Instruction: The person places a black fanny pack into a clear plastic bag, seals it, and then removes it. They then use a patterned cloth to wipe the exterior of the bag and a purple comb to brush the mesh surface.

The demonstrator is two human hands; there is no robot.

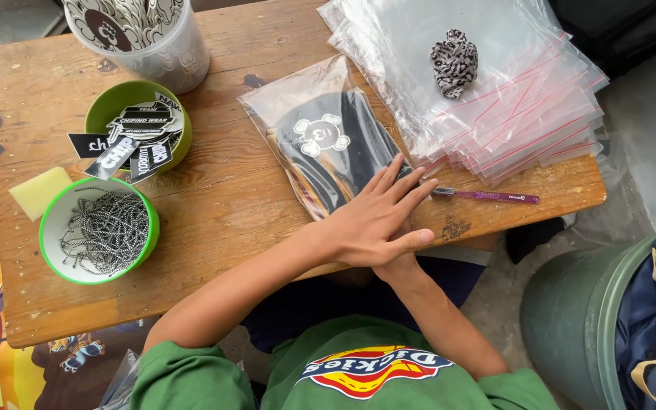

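Note:
My left hand (373, 224) lies flat with its fingers spread on the near end of a clear plastic bag (320, 129). The bag holds a black item with a white flower-shaped mark. My right hand (402, 267) sits under the left one at the table's front edge. Only its wrist and a little of the palm show, and its fingers are hidden. The bag lies on the wooden table (229, 205), slanted from upper left to lower right.
A stack of clear zip bags with red seals (510, 106) lies at the right, with a spotted fabric bundle (454, 62) on top. A purple tool (487, 197) lies by my fingertips. Left: a sticker bowl (100, 114), a ball-chain bowl (149, 228), a yellow sponge (39, 191), a clear tub (176, 57). A green bin (571, 319) stands at the lower right.

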